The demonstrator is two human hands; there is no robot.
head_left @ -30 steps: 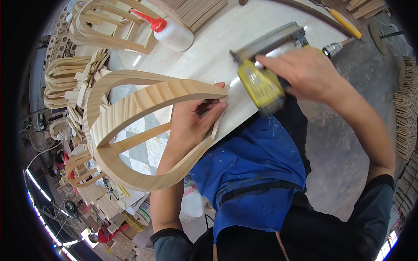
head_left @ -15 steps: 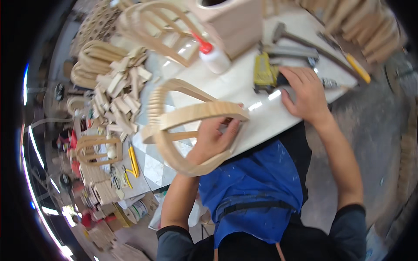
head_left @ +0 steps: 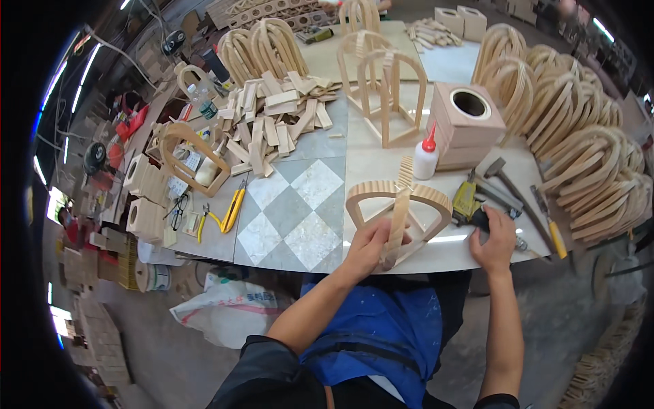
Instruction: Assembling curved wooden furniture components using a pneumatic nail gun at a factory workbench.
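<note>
table (head_left: 381,167), pale top, crowded with wood offcuts. arched wooden frame (head_left: 398,211) stands on edge at the near rim, just ahead of the person. left hand (head_left: 371,247) clenched round the frame's lower bar, steadying it. right hand (head_left: 496,235) closed over the yellow nail gun (head_left: 469,202) lying flat beside the frame. judgement: firm grip low on the frame keeps joints square; left fingers best kept clear of the gun's nose. glue bottle (head_left: 426,155) near, behind.
</note>
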